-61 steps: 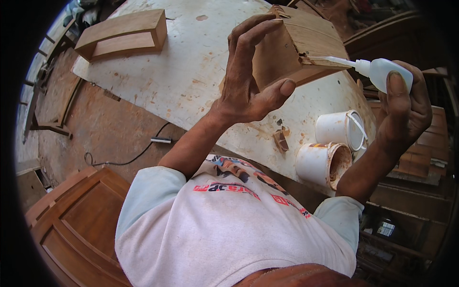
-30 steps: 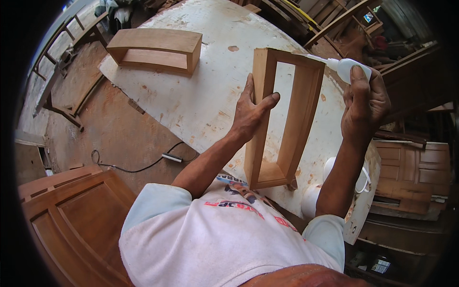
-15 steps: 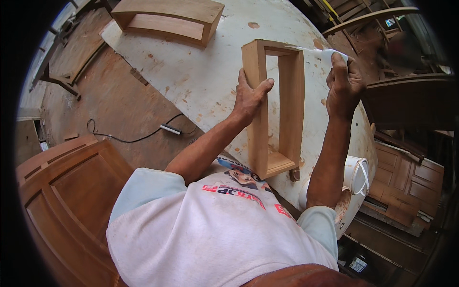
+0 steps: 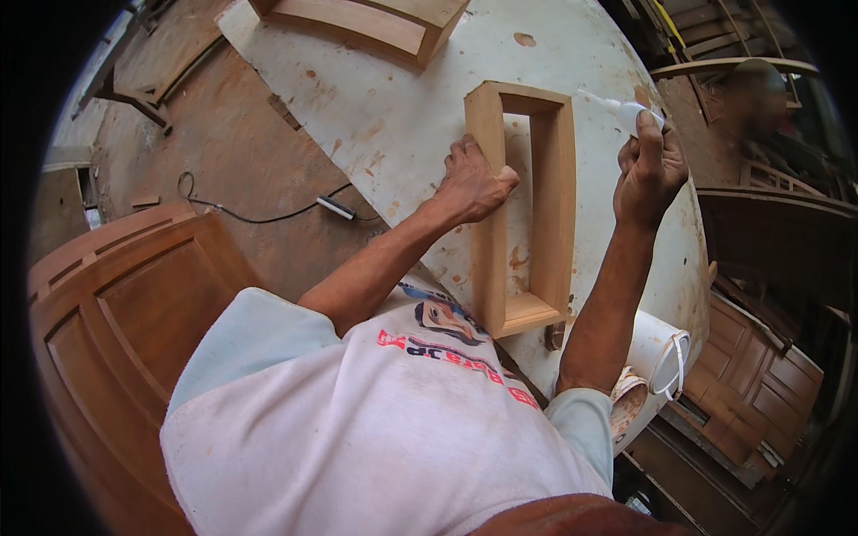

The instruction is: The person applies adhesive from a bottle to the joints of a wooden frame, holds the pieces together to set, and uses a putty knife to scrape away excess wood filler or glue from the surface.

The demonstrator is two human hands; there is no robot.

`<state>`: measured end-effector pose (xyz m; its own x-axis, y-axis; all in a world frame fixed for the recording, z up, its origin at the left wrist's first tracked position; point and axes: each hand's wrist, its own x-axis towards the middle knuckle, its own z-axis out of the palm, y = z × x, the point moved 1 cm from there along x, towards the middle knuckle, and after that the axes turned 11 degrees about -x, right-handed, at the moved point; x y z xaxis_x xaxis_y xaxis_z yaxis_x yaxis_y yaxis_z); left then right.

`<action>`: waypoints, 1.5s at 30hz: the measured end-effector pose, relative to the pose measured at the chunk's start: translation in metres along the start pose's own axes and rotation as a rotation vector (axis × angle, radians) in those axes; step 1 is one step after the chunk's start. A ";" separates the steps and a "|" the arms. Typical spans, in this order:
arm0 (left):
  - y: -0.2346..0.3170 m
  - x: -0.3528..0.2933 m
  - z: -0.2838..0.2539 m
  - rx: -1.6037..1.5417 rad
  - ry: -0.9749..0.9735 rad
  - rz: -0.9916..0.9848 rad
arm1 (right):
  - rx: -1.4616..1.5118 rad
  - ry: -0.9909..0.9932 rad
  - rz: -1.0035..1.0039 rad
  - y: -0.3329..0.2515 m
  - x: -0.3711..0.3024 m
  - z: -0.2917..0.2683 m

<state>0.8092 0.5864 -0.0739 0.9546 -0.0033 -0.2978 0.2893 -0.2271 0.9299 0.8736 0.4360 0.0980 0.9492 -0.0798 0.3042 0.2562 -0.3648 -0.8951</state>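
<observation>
A narrow rectangular wooden frame (image 4: 551, 214), open through its middle, lies lengthwise toward me on a stained white worktable (image 4: 384, 125). My left hand (image 4: 475, 188) grips its left side board, thumb over the upper edge and fingers curled at the outer face. In my right hand (image 4: 652, 174) is a small white squeeze bottle (image 4: 631, 116) with a thin nozzle, pinched between thumb and fingers. Its nozzle points left, a short way right of the frame's far corner and apart from the wood.
Another wooden frame (image 4: 366, 27) with a curved side lies farther off on the table. White buckets (image 4: 657, 353) stand by my right forearm. Panelled wooden doors (image 4: 152, 313) lean at the left, and a black cable (image 4: 241, 262) runs over the dirt floor.
The nozzle has come away from the frame's far right corner, where it was touching or nearly touching. My left hand stays on the side board. The whole view has shifted somewhat.
</observation>
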 end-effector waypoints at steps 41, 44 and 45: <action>-0.012 0.062 -0.061 -0.188 0.492 0.517 | -0.317 -0.206 -0.087 0.068 0.015 0.081; -0.011 0.061 -0.061 -0.205 0.493 0.510 | -0.313 -0.203 -0.116 0.068 0.014 0.083; -0.012 0.061 -0.061 -0.203 0.496 0.516 | -0.324 -0.210 -0.110 0.068 0.014 0.083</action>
<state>0.8682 0.6484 -0.0897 0.8787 0.3898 0.2756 -0.2431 -0.1314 0.9610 0.9199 0.4869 0.0145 0.9444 0.1554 0.2896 0.3199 -0.6371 -0.7013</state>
